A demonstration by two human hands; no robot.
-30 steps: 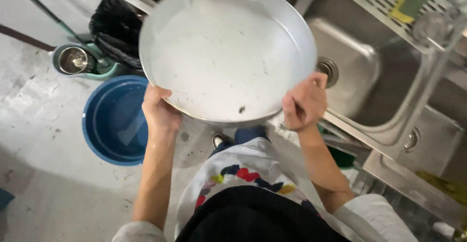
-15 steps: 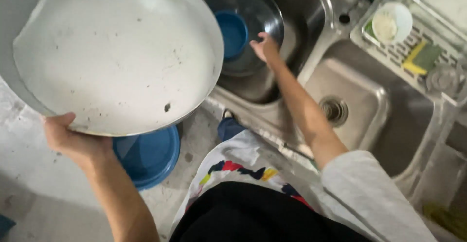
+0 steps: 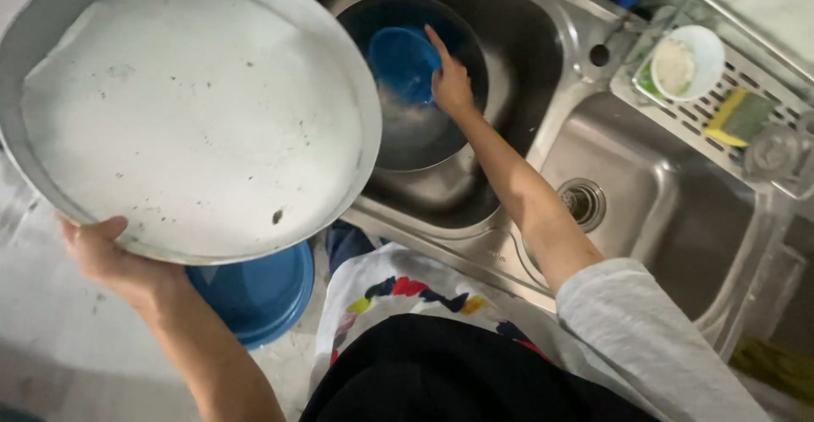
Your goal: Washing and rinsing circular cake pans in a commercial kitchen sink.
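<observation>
My left hand grips the near rim of a large round metal pan, tilted and held out to the left of the sink, its inside pale with a few dark specks. My right hand reaches into the left sink basin. Its fingers rest on the edge of a small blue bowl that lies inside a big dark metal pot in that basin. Whether the fingers grip the bowl is not clear.
A blue plastic basin stands on the floor under the pan. The right sink basin has a drain. A wire rack across it holds a white cup, a yellow-green sponge and a glass.
My right hand let go of the pan and reached into the left basin to the blue bowl. The pan swung left, held by my left hand alone.
</observation>
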